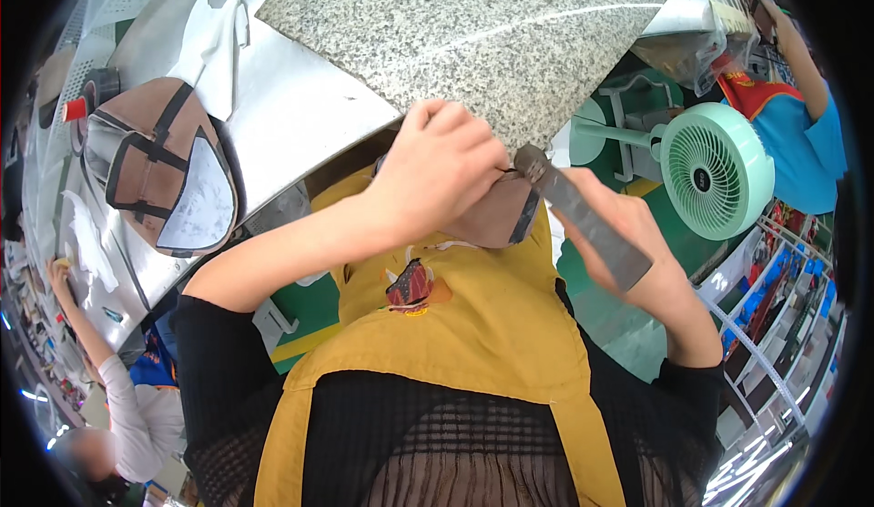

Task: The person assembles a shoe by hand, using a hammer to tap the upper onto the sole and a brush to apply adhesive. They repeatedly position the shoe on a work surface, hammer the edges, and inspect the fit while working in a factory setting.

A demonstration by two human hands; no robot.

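Observation:
My right hand is closed around a hammer, whose dark grey metal head lies in front of the fingers. The hammer's round face is at the near corner of a speckled granite slab, close beside my left fingers. A brown shoe upper piece with a black edge strip hangs at that corner, over my yellow apron. My left hand is closed, pinching this piece at its upper edge. The fingertips are partly hidden, and I cannot tell whether the hammer touches the piece.
Another brown shoe upper with black trim lies on the metal table at left, near a white cloth. A mint-green fan stands at right. Other people work at far left and upper right.

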